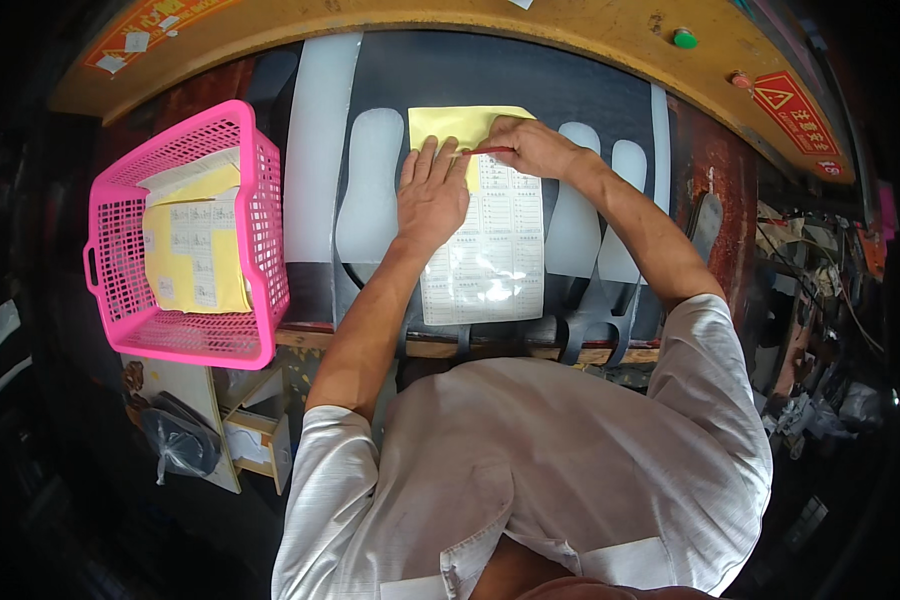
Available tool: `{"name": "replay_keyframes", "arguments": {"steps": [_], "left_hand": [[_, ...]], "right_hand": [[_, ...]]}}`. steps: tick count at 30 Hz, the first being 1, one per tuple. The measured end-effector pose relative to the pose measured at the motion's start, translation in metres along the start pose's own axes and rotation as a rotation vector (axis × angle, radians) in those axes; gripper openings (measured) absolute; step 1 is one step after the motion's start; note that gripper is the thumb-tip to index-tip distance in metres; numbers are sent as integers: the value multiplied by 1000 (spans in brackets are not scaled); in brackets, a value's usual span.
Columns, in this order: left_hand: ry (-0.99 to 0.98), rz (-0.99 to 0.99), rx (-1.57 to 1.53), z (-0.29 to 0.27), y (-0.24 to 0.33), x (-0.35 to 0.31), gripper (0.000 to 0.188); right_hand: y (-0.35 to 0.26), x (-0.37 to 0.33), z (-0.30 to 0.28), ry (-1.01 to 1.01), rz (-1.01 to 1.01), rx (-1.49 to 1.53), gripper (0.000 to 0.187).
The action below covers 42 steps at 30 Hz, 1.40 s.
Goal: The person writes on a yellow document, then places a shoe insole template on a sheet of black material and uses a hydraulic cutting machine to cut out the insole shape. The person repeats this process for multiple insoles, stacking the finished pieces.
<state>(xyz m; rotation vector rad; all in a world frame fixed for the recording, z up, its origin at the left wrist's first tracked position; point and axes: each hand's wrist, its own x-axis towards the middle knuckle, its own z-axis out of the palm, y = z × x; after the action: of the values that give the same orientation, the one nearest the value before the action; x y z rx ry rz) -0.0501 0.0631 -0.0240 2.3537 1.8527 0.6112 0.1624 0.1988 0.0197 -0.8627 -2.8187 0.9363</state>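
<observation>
A white sheet of printed labels [483, 250] lies in front of me, its lower half glossy, with yellow paper [430, 122] showing at its far end. My left hand [435, 195] rests flat on the left edge of the sheet, fingers stretched out. Near the top of the labels my right hand [530, 148] is closed around a thin red pen [490, 151]. The pen points left, toward my left fingertips. Whether its tip touches the paper I cannot tell.
Pale insole-shaped areas [372, 185] show on the dark sheet [440, 75] under the labels. To the left stands a pink plastic basket [262, 200] holding yellow and white label sheets [205, 260]. A yellow machine beam [570, 22] with a green button [684, 38] spans the far side.
</observation>
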Motion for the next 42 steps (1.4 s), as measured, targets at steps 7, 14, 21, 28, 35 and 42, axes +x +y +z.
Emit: {"name": "replay_keyframes", "arguments": {"steps": [7,14,21,28,35,42], "left_hand": [[38,8,-1,0,1,0,50],[59,14,2,0,0,0,48],[54,-11,1,5,-1,0,52],[82,-74,10,2,1,-3,56],[65,-73,15,2,2,-3,54],[60,-75,19,1,3,-2,52]], "right_hand": [[-7,3,-1,54,14,35,35],[-4,3,-3,18,-3,23,38],[-6,2,-3,38,0,49,33],[-8,2,-9,-55,38,34,33],[-2,-2,1,89,81,79,34],[-1,3,2,2,103,31,32]]}}
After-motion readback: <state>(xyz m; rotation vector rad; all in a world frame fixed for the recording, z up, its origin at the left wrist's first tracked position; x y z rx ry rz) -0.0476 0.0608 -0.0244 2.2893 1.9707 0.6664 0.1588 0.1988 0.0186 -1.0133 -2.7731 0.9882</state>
